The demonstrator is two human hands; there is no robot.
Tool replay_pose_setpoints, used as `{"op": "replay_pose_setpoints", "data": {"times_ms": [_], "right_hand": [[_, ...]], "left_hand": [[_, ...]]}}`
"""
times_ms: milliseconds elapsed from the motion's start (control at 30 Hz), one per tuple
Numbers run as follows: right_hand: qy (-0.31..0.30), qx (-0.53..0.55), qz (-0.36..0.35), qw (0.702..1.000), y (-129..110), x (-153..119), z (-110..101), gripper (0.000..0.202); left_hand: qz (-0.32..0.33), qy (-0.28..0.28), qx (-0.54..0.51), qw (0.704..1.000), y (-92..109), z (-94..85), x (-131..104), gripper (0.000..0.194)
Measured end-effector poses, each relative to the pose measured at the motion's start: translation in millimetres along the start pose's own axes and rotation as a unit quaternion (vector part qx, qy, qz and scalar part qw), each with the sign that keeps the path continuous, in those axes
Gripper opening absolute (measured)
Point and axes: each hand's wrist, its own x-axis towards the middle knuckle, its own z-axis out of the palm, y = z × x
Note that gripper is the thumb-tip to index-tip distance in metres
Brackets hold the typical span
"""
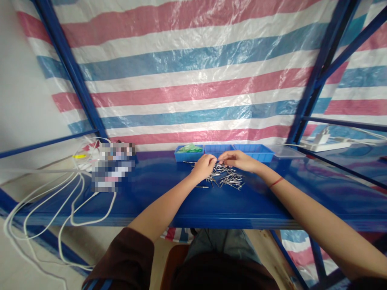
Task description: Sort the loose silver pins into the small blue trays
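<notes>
At the far left, white cables (80, 172) loop over the edge of the desk (157, 173) beside a pixelated heap (113, 167); both lie well apart from the hands, which probably keeps the working spot free of tangles.

The left hand (204, 167) hangs over the left part of the metal pins (232, 179), its fingers curled in and the tips pressed together as if for a fine pinch; I cannot tell whether a pin is between them. The pins lie loose on the desk below both hands, crossing one another, seemingly spread so that single ones are easy to pick out.

Just behind them stand three blue bins side by side, likely there for short reaches: the left bin (189, 160) holds green plastic (190, 149), then come the middle bin (218, 150) and the right bin (254, 152).

The right hand (240, 160) comes in with bent fingers pointing at the left one, perhaps so both can work on something small; its grip is too unclear to tell.
</notes>
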Motion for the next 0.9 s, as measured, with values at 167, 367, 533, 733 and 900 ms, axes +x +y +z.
{"op": "replay_pose_setpoints", "data": {"times_ms": [167,367,533,733,900], "right_hand": [[0.023,0.047,-0.006,0.999,-2.6,0.3,2.9,0.024],[0.063,0.024,-0.018,0.998,-5.1,0.8,6.8,0.026],[0.092,-0.013,-0.042,0.995,-6.8,1.8,8.8,0.028],[0.12,-0.058,-0.071,0.988,-12.3,-0.6,12.4,0.03],[0.152,-0.195,-0.095,0.964,-8.3,-1.3,6.6,0.026]], "left_hand": [[-0.009,0.014,-0.063,0.998,-0.6,-0.1,1.9,0.019],[0.006,-0.004,-0.072,0.997,4.2,0.0,1.3,0.025],[0.06,-0.018,-0.043,0.997,2.7,1.5,-0.2,0.023],[0.065,0.013,-0.026,0.997,5.0,-4.1,-2.1,0.017],[0.062,0.071,-0.038,0.995,4.8,-7.7,-1.3,0.014]]}}
